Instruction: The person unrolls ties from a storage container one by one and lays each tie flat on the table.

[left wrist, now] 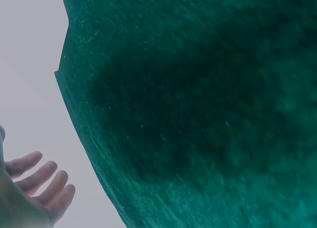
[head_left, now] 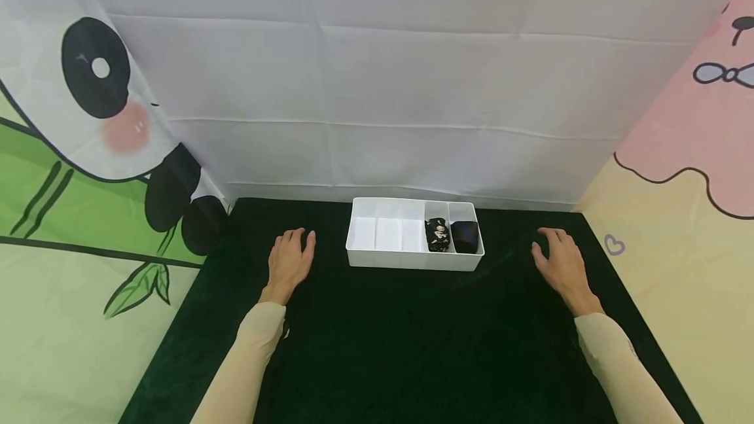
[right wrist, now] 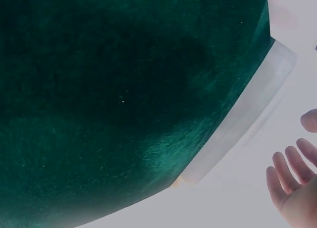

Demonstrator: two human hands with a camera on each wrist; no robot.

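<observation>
My left sleeve (head_left: 238, 365), at seven o'clock, is long and pale cream. My right sleeve (head_left: 627, 371), at five o'clock, matches it (both stop well short of my bare fingers (right wrist: 297, 163)).

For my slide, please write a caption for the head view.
Left hand and right hand flank a white divided tray holding two dark items on green cloth.
</observation>
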